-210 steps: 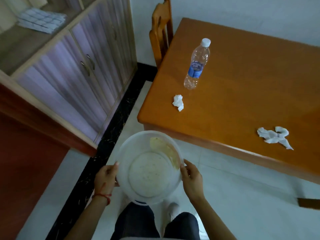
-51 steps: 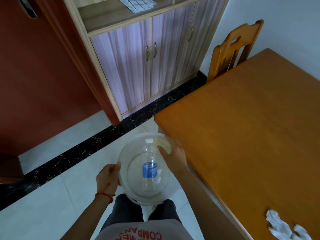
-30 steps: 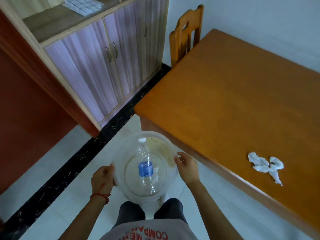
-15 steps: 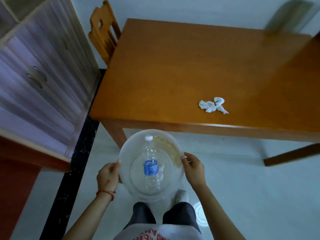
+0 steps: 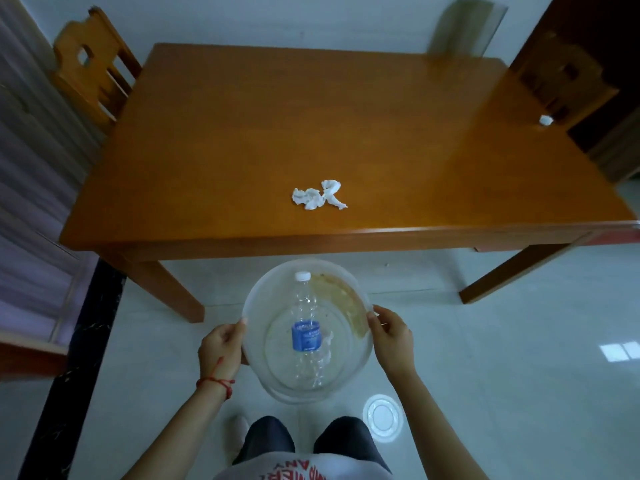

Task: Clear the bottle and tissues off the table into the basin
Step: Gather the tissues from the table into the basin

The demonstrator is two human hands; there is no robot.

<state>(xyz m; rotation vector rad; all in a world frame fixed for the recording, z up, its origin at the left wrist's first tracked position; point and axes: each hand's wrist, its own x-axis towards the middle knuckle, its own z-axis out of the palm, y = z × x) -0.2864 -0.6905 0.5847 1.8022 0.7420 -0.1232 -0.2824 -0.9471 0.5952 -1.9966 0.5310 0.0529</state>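
Note:
I hold a translucent plastic basin [image 5: 360,351] in front of me, below the near edge of the wooden table [image 5: 242,133]. My left hand [image 5: 221,348] grips its left rim and my right hand [image 5: 393,336] grips its right rim. A clear bottle [image 5: 306,336] with a blue label and white cap lies inside the basin, beside a small white tissue [image 5: 327,341]. A crumpled white tissue [image 5: 318,195] lies on the table near the front edge, straight ahead. Another small tissue ball [image 5: 546,120] sits at the table's far right edge.
A wooden chair [image 5: 91,64] stands at the table's far left and another chair [image 5: 561,77] at the far right. A cabinet with purple doors [image 5: 31,168] lines the left wall. A round white disc [image 5: 381,415] lies on the pale tiled floor by my right leg.
My view has swung right and squared up to the table's long side. The tissue on the table now lies straight ahead of the basin. Both hands keep their hold on the rim.

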